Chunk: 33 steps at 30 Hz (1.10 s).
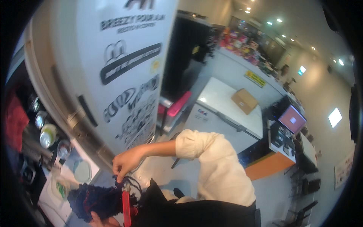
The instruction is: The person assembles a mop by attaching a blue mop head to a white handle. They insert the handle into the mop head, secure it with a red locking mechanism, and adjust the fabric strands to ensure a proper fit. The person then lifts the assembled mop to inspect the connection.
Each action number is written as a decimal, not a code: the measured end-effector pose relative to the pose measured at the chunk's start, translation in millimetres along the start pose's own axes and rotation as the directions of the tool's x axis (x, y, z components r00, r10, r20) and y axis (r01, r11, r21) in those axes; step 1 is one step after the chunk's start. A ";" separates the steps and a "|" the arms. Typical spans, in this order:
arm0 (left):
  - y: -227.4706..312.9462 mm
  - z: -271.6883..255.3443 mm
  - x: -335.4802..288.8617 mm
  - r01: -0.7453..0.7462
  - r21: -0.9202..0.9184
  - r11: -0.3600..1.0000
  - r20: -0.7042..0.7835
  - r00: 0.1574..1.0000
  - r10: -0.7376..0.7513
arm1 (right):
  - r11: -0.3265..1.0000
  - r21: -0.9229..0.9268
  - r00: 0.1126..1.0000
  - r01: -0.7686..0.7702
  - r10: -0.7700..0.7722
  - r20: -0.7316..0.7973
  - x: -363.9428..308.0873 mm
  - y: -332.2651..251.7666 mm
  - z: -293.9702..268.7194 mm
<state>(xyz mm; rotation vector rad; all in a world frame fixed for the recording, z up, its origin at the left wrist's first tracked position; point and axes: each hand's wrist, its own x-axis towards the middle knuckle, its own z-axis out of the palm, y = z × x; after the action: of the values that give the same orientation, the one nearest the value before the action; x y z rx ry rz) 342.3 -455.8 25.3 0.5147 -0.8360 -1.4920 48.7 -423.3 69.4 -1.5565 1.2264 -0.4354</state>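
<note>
A dark navy, shaggy bundle of yarn that looks like a mop head [92,200] is held low in front of me, with a red plastic bar [127,208] across its right end. My left hand [103,221] grips the bundle from below, its fingers partly cut off by the lower edge. Above, my right hand [129,163] reaches across in a rolled cream sleeve [217,159]. Its fingers are pinched on dark strands [130,183] at the bundle's upper right. Those strands loop down beside the red bar.
At left, a white counter [85,151] holds a lidded tub [82,171], a can [47,135] and glasses. A tall white printed door [124,75] stands ahead. Beyond are a white chest freezer [211,125] with a cardboard box [244,101], and an orange-fronted desk [268,166] with a screen [292,119].
</note>
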 end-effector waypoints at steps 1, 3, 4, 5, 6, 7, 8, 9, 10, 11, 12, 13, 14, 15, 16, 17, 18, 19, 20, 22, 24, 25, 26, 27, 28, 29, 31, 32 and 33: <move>0.1 9.7 0.3 -0.035 0.053 0.998 0.068 0.997 0.032 | 0.979 -0.204 0.999 -0.019 0.012 -0.033 -10.7 -9.1 -8.1; -6.8 1.6 0.8 -0.289 0.273 0.918 0.246 0.943 0.224 | 0.860 -0.508 0.976 -0.050 -0.066 -0.207 -45.3 -44.1 -15.8; -19.9 -23.7 8.7 -0.483 0.398 0.780 0.380 0.860 0.340 | 0.768 -0.635 0.954 -0.081 -0.126 -0.274 -57.1 -57.4 -19.3; -25.1 -28.6 13.3 -0.649 0.466 0.601 0.520 0.751 0.407 | 0.729 -0.679 0.933 -0.089 -0.176 -0.312 -65.5 -66.8 -20.7; -17.5 -31.4 17.3 -0.778 0.494 0.388 0.672 0.625 0.398 | 0.685 -0.722 0.911 -0.099 -0.229 -0.342 -73.2 -75.1 -22.8; -24.4 -43.1 20.6 -0.768 0.526 0.365 0.678 0.638 0.365 | 0.637 -0.763 0.887 -0.109 -0.284 -0.364 -78.8 -79.2 -22.4; -30.7 -51.0 21.9 -0.772 0.531 0.349 0.682 0.634 0.365 | 0.665 -0.744 0.844 -0.069 -0.359 -0.399 -82.8 -78.6 -21.3; -35.1 -52.2 22.0 -0.765 0.528 0.368 0.664 0.642 0.383 | 0.769 -0.639 0.870 -0.034 -0.291 -0.397 -82.3 -69.3 -23.3; -43.6 -53.2 21.3 -0.760 0.525 0.383 0.646 0.649 0.403 | 0.856 -0.517 0.895 -0.005 -0.227 -0.384 -76.6 -54.9 -27.7; -49.0 -58.5 21.5 -0.763 0.517 0.388 0.628 0.646 0.434 | 0.923 -0.383 0.919 0.033 -0.179 -0.352 -74.3 -54.5 -29.5; -54.2 -63.1 21.6 -0.764 0.517 0.387 0.611 0.646 0.458 | 1.000 0.009 0.919 0.026 -0.021 -0.395 -80.7 -59.6 -31.0; -58.4 -67.8 22.4 -0.765 0.515 0.387 0.596 0.644 0.479 | 0.971 0.171 0.884 0.167 -0.071 -0.462 -79.1 -54.6 -29.0; -64.0 -71.4 22.6 -0.766 0.514 0.385 0.587 0.642 0.493 | 0.897 0.315 0.839 0.312 -0.104 -0.534 -76.6 -50.8 -25.9; -67.9 -75.9 23.0 -0.770 0.509 0.385 0.578 0.637 0.511 | 0.781 0.432 0.786 0.452 -0.119 -0.607 -76.5 -48.4 -24.3; -73.4 -78.8 23.0 -0.773 0.504 0.386 0.566 0.633 0.528 | 0.788 0.434 0.773 0.437 -0.083 -0.629 -80.2 -46.6 -23.7; -77.1 -82.9 23.5 -0.775 0.498 0.388 0.558 0.630 0.540 | 0.761 0.446 0.756 0.471 -0.087 -0.649 -82.4 -51.8 -21.4; -82.0 -87.5 24.1 -0.776 0.496 0.388 0.548 0.627 0.553 | 0.734 0.457 0.738 0.503 -0.089 -0.669 -84.5 -56.2 -19.3; -89.6 -92.5 25.3 -0.778 0.494 0.388 0.540 0.625 0.564 | 0.706 0.465 0.719 0.534 -0.090 -0.689 -87.0 -59.7 -17.5; -97.3 -101.6 27.4 -0.785 0.493 0.375 0.535 0.613 0.581 | 0.698 0.460 0.715 0.549 -0.108 -0.691 -90.0 -63.6 -16.8; -118.4 -128.9 37.6 -0.798 0.505 0.328 0.538 0.589 0.603 | 0.838 0.240 0.675 0.490 -0.191 -0.712 -89.0 -56.8 -24.5; -124.9 -134.9 41.1 -0.784 0.528 0.327 0.508 0.600 0.618 | 0.908 0.130 0.662 0.399 -0.187 -0.725 -95.7 -58.9 -27.5; -125.7 -137.9 44.3 -0.787 0.534 0.308 0.518 0.593 0.617 | 0.950 -0.052 0.741 0.308 -0.274 -0.614 -102.0 -63.3 -33.4; -111.6 -119.9 38.5 -0.766 0.539 0.350 0.511 0.628 0.586 | 0.945 -0.238 0.817 0.226 -0.317 -0.482 -108.4 -63.9 -39.9; -97.1 -100.5 29.7 -0.713 0.540 0.448 0.493 0.699 0.518 | 0.890 -0.425 0.884 0.165 -0.325 -0.336 -113.9 -66.8 -46.4; -76.5 -73.5 17.7 -0.594 0.532 0.603 0.437 0.803 0.405 | 0.915 -0.378 0.946 0.142 -0.238 -0.220 -119.0 -79.0 -46.9; -52.4 -55.0 6.5 -0.363 0.517 0.775 0.325 0.921 0.215 | 0.873 -0.461 0.968 0.158 -0.229 -0.104 -106.1 -77.4 -49.5; -9.8 -11.3 -9.9 0.105 0.342 0.934 0.134 0.978 -0.159 | 0.794 -0.553 0.966 0.254 -0.238 0.101 -84.4 -88.3 -56.8; 8.5 7.1 -18.7 0.258 0.269 0.928 0.109 0.949 -0.295 | 0.746 -0.605 0.960 0.278 -0.240 0.145 -87.5 -104.6 -56.1; 17.2 19.0 -22.9 0.249 0.300 0.921 0.158 0.939 -0.305 | 0.764 -0.595 0.967 0.249 -0.169 0.189 -86.5 -121.7 -55.8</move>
<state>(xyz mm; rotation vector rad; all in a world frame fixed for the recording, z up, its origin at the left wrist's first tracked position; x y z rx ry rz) 341.9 -428.8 46.6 0.7216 -1.1803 -1.7190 28.1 -387.0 223.3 -2.2638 1.1571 -0.0595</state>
